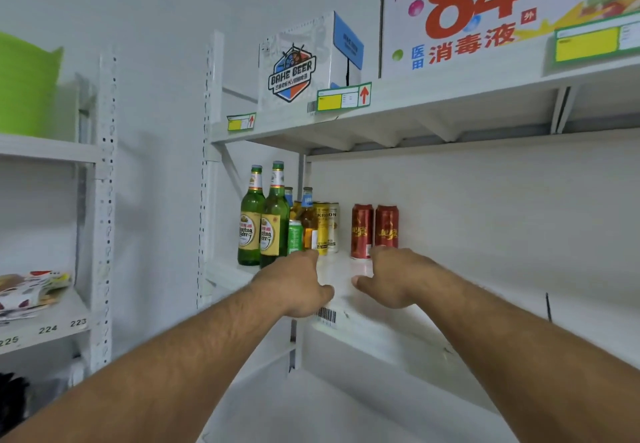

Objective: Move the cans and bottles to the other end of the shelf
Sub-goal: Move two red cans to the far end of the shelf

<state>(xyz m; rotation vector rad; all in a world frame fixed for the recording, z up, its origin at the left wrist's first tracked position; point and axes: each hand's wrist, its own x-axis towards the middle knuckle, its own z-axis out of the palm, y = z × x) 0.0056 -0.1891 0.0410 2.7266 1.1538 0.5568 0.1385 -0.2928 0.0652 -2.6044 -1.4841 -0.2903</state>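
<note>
Reaching w/ both hands apart, nothing held: left hand (298, 285) near the green can (295, 236), right hand (391, 278) by the red cans (374, 230). Bottles (263, 215) packed tight, so a knuckle bump could tip them off the shelf (388, 324) edge.

- My one view comes from a head-worn wide-angle camera, facing forward and slightly left into the white metal shelf (363, 290).
- It sits close: both bare forearms stretch from the bottom edge toward the shelf.
- The straight shelf edges bow near the frame's borders.
</note>
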